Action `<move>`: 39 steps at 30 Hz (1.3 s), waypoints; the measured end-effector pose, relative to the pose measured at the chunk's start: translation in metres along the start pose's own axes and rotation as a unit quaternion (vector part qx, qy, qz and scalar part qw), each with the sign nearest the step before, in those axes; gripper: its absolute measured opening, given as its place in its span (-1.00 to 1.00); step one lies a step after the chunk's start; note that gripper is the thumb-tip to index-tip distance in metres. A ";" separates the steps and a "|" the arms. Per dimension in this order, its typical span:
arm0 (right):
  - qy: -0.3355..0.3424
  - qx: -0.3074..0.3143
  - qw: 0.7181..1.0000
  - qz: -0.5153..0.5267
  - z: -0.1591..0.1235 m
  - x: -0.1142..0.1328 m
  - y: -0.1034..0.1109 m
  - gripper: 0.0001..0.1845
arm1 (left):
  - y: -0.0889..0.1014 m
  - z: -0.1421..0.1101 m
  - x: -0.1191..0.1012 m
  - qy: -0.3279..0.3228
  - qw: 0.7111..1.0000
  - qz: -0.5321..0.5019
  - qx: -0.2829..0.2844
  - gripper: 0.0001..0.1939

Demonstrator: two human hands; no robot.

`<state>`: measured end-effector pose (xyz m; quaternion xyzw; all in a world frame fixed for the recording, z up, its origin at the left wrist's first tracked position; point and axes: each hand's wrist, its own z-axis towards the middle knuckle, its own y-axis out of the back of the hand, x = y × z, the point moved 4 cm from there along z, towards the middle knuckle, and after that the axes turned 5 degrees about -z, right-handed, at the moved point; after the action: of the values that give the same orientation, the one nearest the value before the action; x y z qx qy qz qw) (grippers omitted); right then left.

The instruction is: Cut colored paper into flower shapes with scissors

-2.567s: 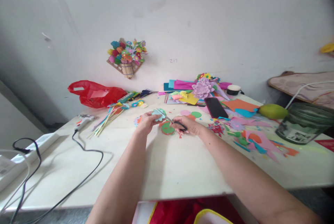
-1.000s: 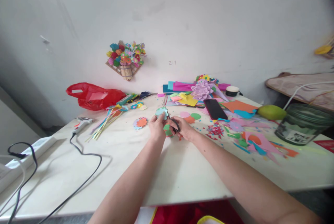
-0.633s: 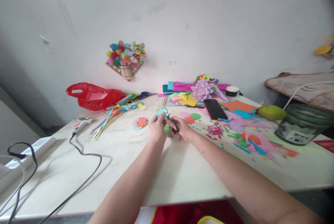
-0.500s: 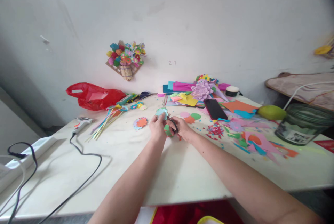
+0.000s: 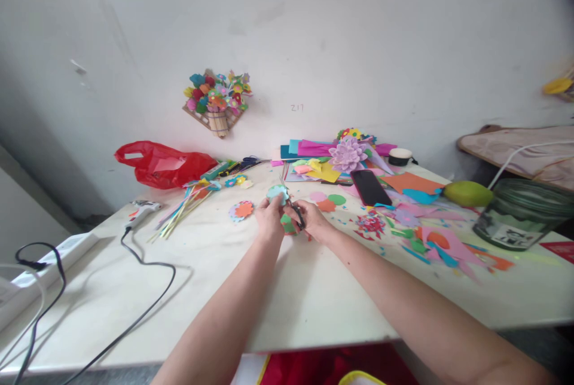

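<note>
Between the fingers of my left hand [image 5: 269, 217] is a light blue paper flower [image 5: 277, 193] with a scalloped edge. My right hand [image 5: 311, 220] is closed around black-handled scissors [image 5: 296, 213], whose blades point away from me at the flower's right edge. Under my hands lies a green cut piece [image 5: 287, 225] with some red by it, partly hidden. Left of my hands, an orange and a lilac scalloped flower [image 5: 243, 210] overlap on the table. Just beyond my right hand are round cut discs [image 5: 336, 199] in green, pink and orange.
A glue gun [image 5: 146, 210] with a black cord lies at the left, near a white power strip [image 5: 67, 253]. Thin sticks [image 5: 186, 214] and a red bag [image 5: 165, 164] are behind. Rightward are a phone [image 5: 371, 188], paper scraps [image 5: 442, 244] and a glass jar [image 5: 520, 217].
The scissors and my right fingers have shifted slightly at the flower's edge. My left hand still holds the flower in nearly the same place.
</note>
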<state>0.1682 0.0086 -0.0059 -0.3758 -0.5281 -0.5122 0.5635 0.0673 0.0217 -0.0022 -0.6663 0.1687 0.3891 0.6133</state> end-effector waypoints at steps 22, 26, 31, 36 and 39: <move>0.005 0.038 0.999 0.002 0.000 0.000 0.008 -0.62 | 0.007 0.012 0.001 0.008 0.998 0.022 0.051 -0.74; 0.011 0.040 0.999 0.007 0.000 -0.001 0.008 -0.62 | 0.008 0.012 0.001 0.004 0.998 0.026 0.053 -0.74; 0.014 0.038 0.999 0.004 0.001 -0.002 0.008 -0.63 | 0.008 0.012 0.001 0.002 0.998 0.028 0.059 -0.74; 0.005 0.032 0.999 0.005 0.000 0.000 0.008 -0.63 | 0.008 0.013 0.001 0.006 0.998 0.031 0.057 -0.74; 0.000 0.028 1.000 0.003 0.000 0.000 0.008 -0.62 | 0.009 0.014 0.002 0.009 0.998 0.026 0.049 -0.73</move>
<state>0.1757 0.0103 -0.0044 -0.3616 -0.5409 -0.4956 0.5753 0.0576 0.0336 -0.0088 -0.6344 0.2106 0.3899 0.6334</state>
